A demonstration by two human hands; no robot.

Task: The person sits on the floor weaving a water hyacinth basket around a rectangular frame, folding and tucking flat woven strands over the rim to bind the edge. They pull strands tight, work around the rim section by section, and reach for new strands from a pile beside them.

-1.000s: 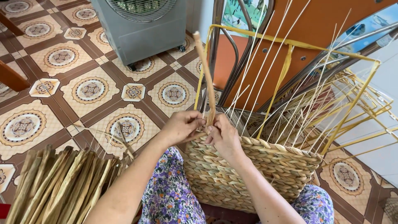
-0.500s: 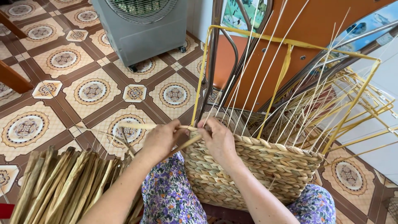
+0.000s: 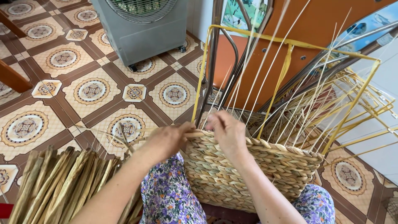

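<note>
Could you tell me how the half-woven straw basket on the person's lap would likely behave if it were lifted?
The tan half-woven straw basket is probably light, being dried plaited fibre. Its thick woven wall looks fairly firm, and the yellow frame likely helps it keep its shape. The thin pale upright stakes would probably sway and could snap if grabbed.

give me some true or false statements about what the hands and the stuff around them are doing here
1. Both hands are at the rim of the basket. True: the left hand and right hand meet at its near corner.
2. The basket is woven all the way up. False: bare thin stakes rise above the weave inside a yellow frame.
3. A bundle of dried stalks lies by the left arm. True.
4. The floor is plain grey. False: it has patterned tiles.
5. The left hand's grip is on a strand. True.
</note>
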